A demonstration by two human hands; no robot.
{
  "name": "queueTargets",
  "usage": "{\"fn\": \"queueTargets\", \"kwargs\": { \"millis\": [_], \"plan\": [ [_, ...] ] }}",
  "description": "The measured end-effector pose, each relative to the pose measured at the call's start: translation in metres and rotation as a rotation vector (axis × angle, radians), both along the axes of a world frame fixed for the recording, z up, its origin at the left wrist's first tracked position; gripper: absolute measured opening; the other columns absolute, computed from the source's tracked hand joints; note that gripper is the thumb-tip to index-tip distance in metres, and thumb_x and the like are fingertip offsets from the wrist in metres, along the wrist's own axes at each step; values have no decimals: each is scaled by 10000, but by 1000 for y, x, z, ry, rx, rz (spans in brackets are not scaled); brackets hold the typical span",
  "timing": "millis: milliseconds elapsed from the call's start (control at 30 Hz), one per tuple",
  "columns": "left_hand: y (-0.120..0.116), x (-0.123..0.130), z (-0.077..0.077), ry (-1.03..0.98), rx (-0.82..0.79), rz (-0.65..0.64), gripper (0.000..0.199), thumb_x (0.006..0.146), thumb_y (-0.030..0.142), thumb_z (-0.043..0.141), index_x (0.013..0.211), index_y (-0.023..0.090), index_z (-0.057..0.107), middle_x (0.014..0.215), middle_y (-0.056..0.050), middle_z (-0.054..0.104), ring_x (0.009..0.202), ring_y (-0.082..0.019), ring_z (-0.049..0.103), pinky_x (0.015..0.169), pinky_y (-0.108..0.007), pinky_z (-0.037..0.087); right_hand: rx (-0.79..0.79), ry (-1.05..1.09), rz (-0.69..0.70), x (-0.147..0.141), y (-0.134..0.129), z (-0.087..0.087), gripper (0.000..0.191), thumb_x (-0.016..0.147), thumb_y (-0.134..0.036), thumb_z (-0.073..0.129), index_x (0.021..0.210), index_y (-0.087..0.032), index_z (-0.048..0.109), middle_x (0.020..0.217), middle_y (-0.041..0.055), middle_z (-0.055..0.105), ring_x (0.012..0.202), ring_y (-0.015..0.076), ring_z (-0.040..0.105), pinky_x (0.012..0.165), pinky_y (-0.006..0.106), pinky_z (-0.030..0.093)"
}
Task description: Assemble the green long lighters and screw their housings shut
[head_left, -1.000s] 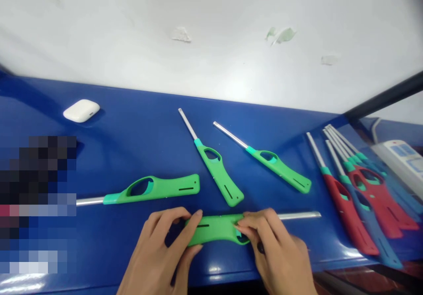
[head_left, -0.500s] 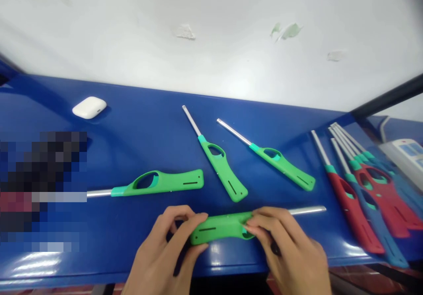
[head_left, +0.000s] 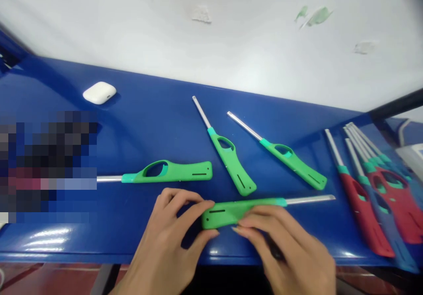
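Note:
A green gas lighter [head_left: 220,213] lies across the blue table near its front edge, its metal tube pointing right. My left hand [head_left: 175,229] pinches the handle's left end between thumb and fingers. My right hand [head_left: 280,237] is closed at the lighter's middle, fingertips on the lower edge of the handle, covering the trigger opening. A small dark thing [head_left: 275,247] shows under the right palm; I cannot make out what it is. Just beyond lie three more green lighters: one at left [head_left: 175,171], one in the middle [head_left: 231,160] and one at right [head_left: 292,163].
Several red and blue lighters, among them a red one [head_left: 365,215], are bunched at the right. A white rounded case [head_left: 99,93] sits at the back left. The table [head_left: 148,114] meets a white wall [head_left: 148,31]. The left side is blurred out by pixels.
My right hand has slid left along the handle, uncovering the teal collar at the tube. My left hand keeps its pinch. The whole view has shifted somewhat.

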State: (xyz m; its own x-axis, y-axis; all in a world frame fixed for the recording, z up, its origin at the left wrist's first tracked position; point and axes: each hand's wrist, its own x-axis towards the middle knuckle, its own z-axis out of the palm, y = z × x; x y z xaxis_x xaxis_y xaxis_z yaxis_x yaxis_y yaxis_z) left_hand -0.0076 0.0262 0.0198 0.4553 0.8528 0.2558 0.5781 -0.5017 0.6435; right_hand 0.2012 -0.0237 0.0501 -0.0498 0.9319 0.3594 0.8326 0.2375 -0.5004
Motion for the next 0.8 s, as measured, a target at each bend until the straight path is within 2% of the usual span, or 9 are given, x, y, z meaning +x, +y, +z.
{"fn": "queueTargets", "kwargs": {
  "millis": [100,233,467,633,800],
  "plan": [
    [-1,1,-1,-40,6,-2,306,943,193,679,1236,258,625,1105,-47,619,1020,-223,518,827,-379,555,24,21,53,-21,6,1,209,1051,-249,552,921,-233,714,877,-31,750,714,79,746,686,148,549],
    [-3,0,-3,-88,-9,-7,305,938,157,674,1228,236,625,1098,-51,617,1005,-228,501,820,-401,541,106,-19,42,-36,6,-9,164,1026,-179,592,968,-202,743,902,-10,772,742,94,754,687,179,541],
    [-2,1,-6,-154,-37,-12,265,954,149,648,1214,199,639,1027,-60,616,946,-227,492,775,-422,518,154,-124,34,-45,6,-16,197,1034,-171,581,976,-214,764,888,-27,798,768,99,769,650,209,524],
    [-3,1,-6,-179,-46,-10,274,948,108,635,1211,185,648,1014,-60,624,926,-220,494,757,-409,494,168,-116,12,-47,-1,-22,249,1048,-178,539,1046,-237,780,945,-22,810,796,116,781,717,208,589],
    [-2,1,-4,-170,-59,-3,266,937,103,649,1185,200,663,999,-39,630,911,-205,497,767,-395,460,142,-198,124,-37,0,-16,264,1052,-176,528,1039,-220,788,980,-23,818,750,103,786,656,190,600]
  ]
}}
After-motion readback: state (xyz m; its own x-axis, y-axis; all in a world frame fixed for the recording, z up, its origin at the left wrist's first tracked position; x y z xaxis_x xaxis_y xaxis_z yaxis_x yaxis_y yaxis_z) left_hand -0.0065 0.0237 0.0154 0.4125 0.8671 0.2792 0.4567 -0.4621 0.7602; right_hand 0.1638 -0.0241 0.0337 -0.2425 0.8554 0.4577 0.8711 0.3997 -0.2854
